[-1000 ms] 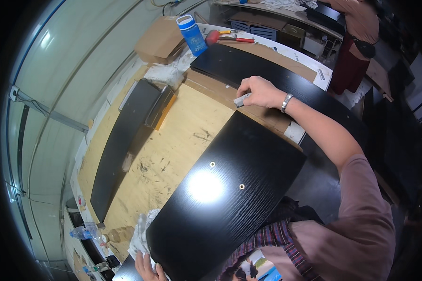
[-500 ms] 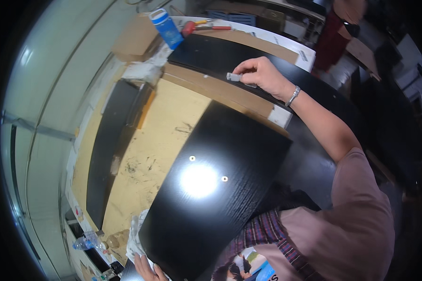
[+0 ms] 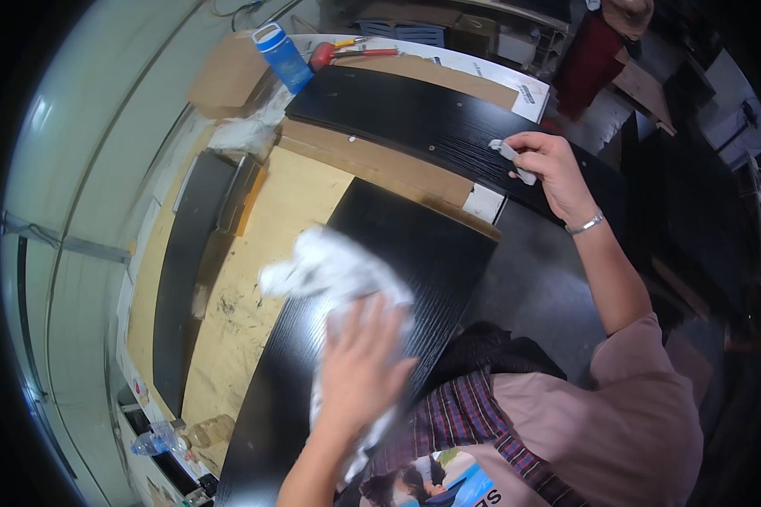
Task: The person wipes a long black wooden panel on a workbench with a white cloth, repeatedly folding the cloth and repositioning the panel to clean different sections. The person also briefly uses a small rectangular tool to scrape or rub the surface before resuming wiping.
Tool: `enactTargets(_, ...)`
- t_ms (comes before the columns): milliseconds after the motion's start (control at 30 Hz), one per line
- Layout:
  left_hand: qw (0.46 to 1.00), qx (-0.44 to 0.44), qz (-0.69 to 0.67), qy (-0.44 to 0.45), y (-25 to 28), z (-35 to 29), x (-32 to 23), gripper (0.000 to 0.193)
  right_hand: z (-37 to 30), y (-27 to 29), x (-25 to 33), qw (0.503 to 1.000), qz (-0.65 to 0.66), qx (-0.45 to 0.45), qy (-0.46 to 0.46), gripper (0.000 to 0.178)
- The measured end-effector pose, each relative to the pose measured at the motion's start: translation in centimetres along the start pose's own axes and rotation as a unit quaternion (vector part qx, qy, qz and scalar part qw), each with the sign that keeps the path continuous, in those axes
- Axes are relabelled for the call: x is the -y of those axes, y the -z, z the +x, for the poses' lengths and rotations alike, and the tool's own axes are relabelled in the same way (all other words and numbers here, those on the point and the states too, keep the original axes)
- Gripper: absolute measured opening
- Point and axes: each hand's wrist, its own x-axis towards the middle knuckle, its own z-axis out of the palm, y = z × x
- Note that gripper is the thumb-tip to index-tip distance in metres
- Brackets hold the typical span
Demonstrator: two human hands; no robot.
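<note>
My left hand (image 3: 362, 363) lies flat with fingers spread on a white cloth (image 3: 334, 262) over the near black board (image 3: 431, 253); both hand and cloth are blurred by motion. The board has a glossy, grained surface, and part of it is hidden under the cloth. At the right, my right hand (image 3: 554, 173) is closed in a pinch on a small grey-white strip (image 3: 516, 160), whose exact kind I cannot make out. This hand is above the long black board (image 3: 389, 101) at the far side, which has several small light spots.
A dark narrow panel (image 3: 186, 279) stands on the left of the yellow tabletop (image 3: 304, 186). At the far edge are a blue bottle (image 3: 283, 59) and a red-headed mallet (image 3: 323, 56). A clear plastic bottle (image 3: 156, 441) lies lower left. Another person (image 3: 596, 68) is at upper right.
My left hand has swept up and right from the near board's lower left edge onto its middle with the cloth. My right hand has moved rightward along the far board, still pinching the strip.
</note>
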Motion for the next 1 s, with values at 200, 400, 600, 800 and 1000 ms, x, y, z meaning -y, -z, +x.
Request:
enactTargets(200, 0.941, -0.120, -0.262, -0.178, -1.1, 2.4, -3.9, 0.039, -2.2, 0.3, 1.8, 0.995, 0.091, 0.015, 0.032, 0.034)
enactTargets(400, 0.925, -0.166, -0.284, 0.191, 3.7, -5.8, 0.8, 0.014, -4.6, -1.6, 1.6, 0.979, 0.164, 0.113, 0.043, 0.040)
enactTargets(600, 0.921, -0.262, 0.130, 0.259, 3.5, -13.7, 1.6, 0.045, -7.1, -12.2, 4.5, 0.934, 0.169, 0.313, 0.030, 0.039)
enactTargets(800, 0.898, -0.416, -0.089, 0.108, 3.3, -12.2, -2.6, 0.059, -13.2, -23.0, 4.8, 0.861, 0.203, 0.465, -0.023, 0.042)
enactTargets(1000, 0.822, -0.526, -0.029, 0.215, 2.8, -21.8, -3.6, 0.045, -16.5, -26.8, 4.8, 0.850, -0.075, 0.472, 0.219, 0.043)
